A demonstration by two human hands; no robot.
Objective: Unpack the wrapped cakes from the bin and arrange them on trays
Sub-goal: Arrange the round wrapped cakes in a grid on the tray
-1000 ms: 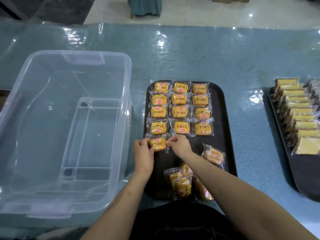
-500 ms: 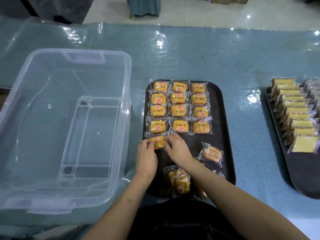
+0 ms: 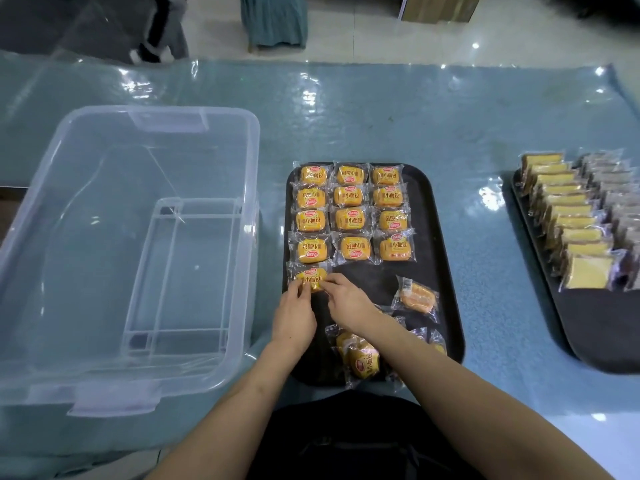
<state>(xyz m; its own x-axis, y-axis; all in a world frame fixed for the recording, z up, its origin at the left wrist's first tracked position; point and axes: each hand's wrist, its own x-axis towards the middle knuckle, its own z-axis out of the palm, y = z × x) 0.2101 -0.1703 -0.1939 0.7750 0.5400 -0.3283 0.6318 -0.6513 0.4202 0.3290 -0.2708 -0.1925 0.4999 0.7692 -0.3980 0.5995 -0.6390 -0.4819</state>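
Observation:
A black tray (image 3: 438,258) lies in the middle of the table with several yellow wrapped cakes set in neat rows of three (image 3: 349,216). At the left of a new row lies one more wrapped cake (image 3: 310,274). My left hand (image 3: 293,315) pinches its near left edge and my right hand (image 3: 348,299) pinches its near right edge. Loose wrapped cakes lie on the tray's near part: one (image 3: 416,298) at the right, a small heap (image 3: 360,358) under my right forearm. The clear plastic bin (image 3: 114,244) at the left holds nothing.
A second black tray (image 3: 602,327) at the right edge carries rows of pale yellow and dark wrapped cake slices (image 3: 568,216). The table has a glossy blue-green cover (image 3: 381,112). Beyond its far edge are a tiled floor and furniture legs.
Both hands have stayed on the same cake at the row's left end, closing in a little on its near edge. The view has shifted slightly.

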